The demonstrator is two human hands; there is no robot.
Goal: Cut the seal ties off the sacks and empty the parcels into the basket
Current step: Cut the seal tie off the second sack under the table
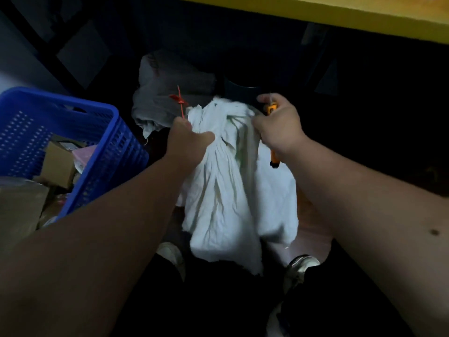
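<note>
Gripping the gathered neck of the white sack (233,181) from both sides, the person stands with it hanging between the feet. The left hand (188,142) is closed on the sack's neck and seems also to pinch the red seal tie (180,103), whose thin strip sticks up and away from the fist, its long axis near upright. Whether the tie is already cut free of the cloth cannot be told. The right hand (279,125) is closed around an orange cutter (273,132) and bunches cloth with the same fingers; the cutter's body runs up and down through the palm.

The blue basket (107,156) sits to the left, just beside the left forearm, so the left hand is the nearer one. It already holds 1 cardboard box (58,164) and other parcels. Tipping the sack should mean swinging its mouth leftward over the rim.
</note>
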